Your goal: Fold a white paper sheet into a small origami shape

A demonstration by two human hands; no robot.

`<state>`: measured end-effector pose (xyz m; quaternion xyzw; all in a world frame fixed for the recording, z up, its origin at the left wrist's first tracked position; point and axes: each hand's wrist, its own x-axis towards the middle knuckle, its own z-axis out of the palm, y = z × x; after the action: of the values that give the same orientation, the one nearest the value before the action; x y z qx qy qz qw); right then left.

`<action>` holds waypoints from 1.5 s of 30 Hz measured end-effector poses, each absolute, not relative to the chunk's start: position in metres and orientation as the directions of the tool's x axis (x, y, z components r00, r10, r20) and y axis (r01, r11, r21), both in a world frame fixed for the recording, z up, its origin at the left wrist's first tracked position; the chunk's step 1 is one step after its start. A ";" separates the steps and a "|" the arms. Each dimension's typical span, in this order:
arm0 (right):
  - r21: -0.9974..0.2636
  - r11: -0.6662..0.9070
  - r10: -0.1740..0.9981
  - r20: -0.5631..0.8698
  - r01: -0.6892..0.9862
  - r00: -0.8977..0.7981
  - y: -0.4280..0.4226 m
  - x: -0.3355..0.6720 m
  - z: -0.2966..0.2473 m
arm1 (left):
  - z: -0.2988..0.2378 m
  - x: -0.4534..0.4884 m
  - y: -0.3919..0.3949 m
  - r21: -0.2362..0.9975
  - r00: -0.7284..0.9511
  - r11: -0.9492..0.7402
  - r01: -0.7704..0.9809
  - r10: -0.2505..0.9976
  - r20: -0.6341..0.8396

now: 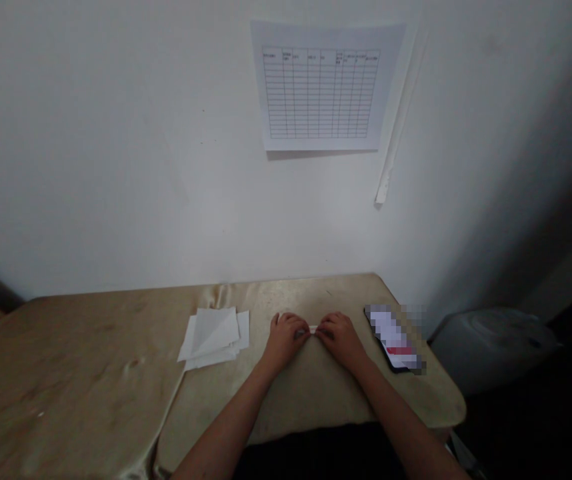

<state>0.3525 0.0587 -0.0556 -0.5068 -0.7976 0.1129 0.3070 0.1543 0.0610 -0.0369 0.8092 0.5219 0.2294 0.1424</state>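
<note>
Between my two hands, low over the table, is a small narrow strip of white paper (pixel 313 329), which looks folded or rolled. My left hand (pixel 289 335) pinches its left end, fingers curled and thumb pressed in. At the other end my right hand (pixel 337 335) grips it the same way. Most of the strip is hidden by the fingers. To the left of my left hand lies a loose pile of white paper sheets (pixel 215 335), stacked unevenly.
A phone (pixel 389 337) with a lit, partly blurred screen lies right of my right hand. The table (pixel 91 360) wears a shiny gold-brown cover and meets a white wall. A printed grid sheet (pixel 323 93) hangs there. A pale bag-like bundle (pixel 491 347) stands off the right edge.
</note>
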 end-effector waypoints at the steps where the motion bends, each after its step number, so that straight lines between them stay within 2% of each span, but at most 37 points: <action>1: -0.510 0.439 0.889 0.365 0.739 -0.277 0.059 0.352 -0.055 | -0.037 0.155 0.061 0.471 0.336 -0.402 0.785 0.915 0.221; 5: -0.556 0.367 0.920 0.336 0.746 -0.202 0.058 0.351 -0.053 | -0.038 0.157 0.060 0.482 0.283 -0.346 0.805 0.938 0.202; 16: -0.583 0.272 0.949 0.293 0.765 -0.114 0.063 0.348 -0.058 | -0.040 0.162 0.064 0.535 0.184 -0.260 0.804 0.964 0.191; 45: -0.502 0.254 0.954 0.273 0.827 -0.127 0.063 0.343 -0.058 | -0.044 0.166 0.064 0.504 0.175 -0.253 0.826 0.964 0.198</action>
<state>0.3435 0.0628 -0.0576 -0.6001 -0.7418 0.1146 0.2766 0.1662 0.0642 -0.0439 0.7532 0.5942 0.2436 0.1422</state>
